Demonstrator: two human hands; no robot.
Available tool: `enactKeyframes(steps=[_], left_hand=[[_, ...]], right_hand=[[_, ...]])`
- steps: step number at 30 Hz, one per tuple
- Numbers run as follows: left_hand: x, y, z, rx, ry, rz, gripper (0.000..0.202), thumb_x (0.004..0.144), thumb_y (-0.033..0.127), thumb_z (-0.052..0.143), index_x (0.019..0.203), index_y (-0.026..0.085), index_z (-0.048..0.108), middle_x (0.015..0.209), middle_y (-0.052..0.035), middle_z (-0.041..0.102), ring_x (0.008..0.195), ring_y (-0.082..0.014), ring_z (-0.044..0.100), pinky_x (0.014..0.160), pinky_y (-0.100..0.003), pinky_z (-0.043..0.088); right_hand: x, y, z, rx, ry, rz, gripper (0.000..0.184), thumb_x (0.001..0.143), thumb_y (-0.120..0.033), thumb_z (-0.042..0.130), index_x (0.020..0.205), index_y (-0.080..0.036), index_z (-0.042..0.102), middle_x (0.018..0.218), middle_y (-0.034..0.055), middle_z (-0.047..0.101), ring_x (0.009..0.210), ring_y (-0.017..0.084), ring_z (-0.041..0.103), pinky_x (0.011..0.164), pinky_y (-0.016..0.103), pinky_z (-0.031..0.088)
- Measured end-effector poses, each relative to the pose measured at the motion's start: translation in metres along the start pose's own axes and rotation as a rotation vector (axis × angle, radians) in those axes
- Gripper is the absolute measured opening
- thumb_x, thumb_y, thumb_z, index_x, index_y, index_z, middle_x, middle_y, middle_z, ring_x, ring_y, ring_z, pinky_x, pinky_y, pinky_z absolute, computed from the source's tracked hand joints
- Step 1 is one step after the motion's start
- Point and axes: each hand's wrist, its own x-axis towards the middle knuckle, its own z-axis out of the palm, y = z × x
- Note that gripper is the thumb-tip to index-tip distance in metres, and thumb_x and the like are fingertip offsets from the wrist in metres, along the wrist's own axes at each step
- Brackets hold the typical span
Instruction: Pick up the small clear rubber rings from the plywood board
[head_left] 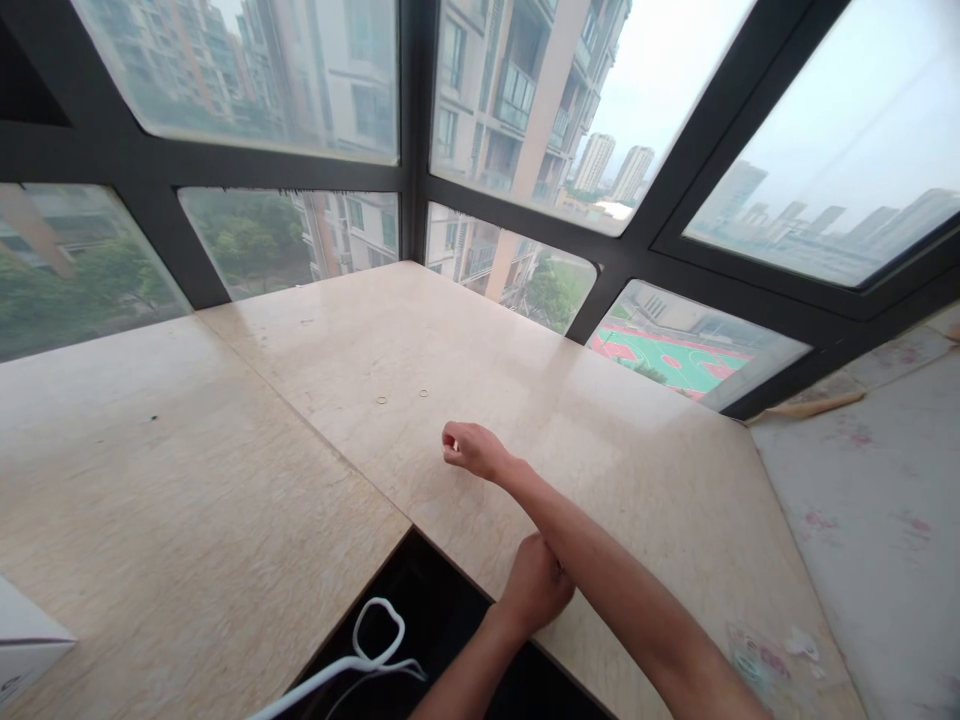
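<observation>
Head view: your right hand (474, 452) curled near two thin, pale rings (424, 396) on the beige marbled counter (225, 490). Its grip, and that of your half-hidden left hand (535, 584), could not be told. Ring-handling seemed in hand, next calling for fingertip precision.

Your right forearm (622, 570) hides part of your left hand (534, 585), near the recess (442, 580). Left of the recess, the box (30, 640) is cut by the frame; farther out there, one speck (154, 418) is too small to identify.
</observation>
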Motion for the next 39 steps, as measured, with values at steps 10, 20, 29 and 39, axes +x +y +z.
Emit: enactKeyframes(steps=[10,20,29,39], left_hand=[[0.007,-0.001,0.002,0.114,0.109,0.085,0.015,0.078,0.009,0.046,0.070,0.017,0.056,0.069,-0.0026,0.060,0.063,-0.0163,0.053,0.057,-0.028,0.035],[0.008,-0.003,0.004,0.084,0.143,0.077,0.020,0.081,0.011,0.049,0.088,0.016,0.067,0.082,-0.0055,0.069,0.074,-0.0186,0.061,0.069,-0.030,0.045],[0.008,-0.004,0.004,0.090,0.166,0.113,0.023,0.081,0.010,0.046,0.089,0.017,0.067,0.080,-0.0043,0.070,0.073,-0.0176,0.063,0.067,-0.029,0.047],[0.010,-0.004,0.001,0.023,0.177,0.070,0.021,0.084,0.022,0.049,0.089,0.018,0.069,0.083,-0.0055,0.071,0.076,-0.0189,0.067,0.068,-0.030,0.052]], right_hand=[[-0.058,0.026,-0.016,0.767,0.318,0.201,0.017,0.078,-0.031,0.062,0.086,-0.016,0.060,0.083,0.0056,0.071,0.074,0.017,0.071,0.065,0.029,0.057],[-0.111,0.040,-0.030,1.040,0.508,0.303,0.022,0.070,-0.031,0.074,0.087,-0.017,0.071,0.081,0.0049,0.074,0.070,0.016,0.070,0.056,0.025,0.052],[-0.151,0.045,-0.034,1.069,0.620,0.360,0.024,0.067,-0.032,0.078,0.088,-0.019,0.076,0.075,0.0036,0.074,0.066,0.015,0.067,0.067,0.032,0.055],[-0.206,0.055,-0.041,1.072,0.847,0.386,0.015,0.069,-0.030,0.078,0.083,-0.023,0.078,0.077,0.0030,0.073,0.068,0.015,0.064,0.064,0.030,0.052]])
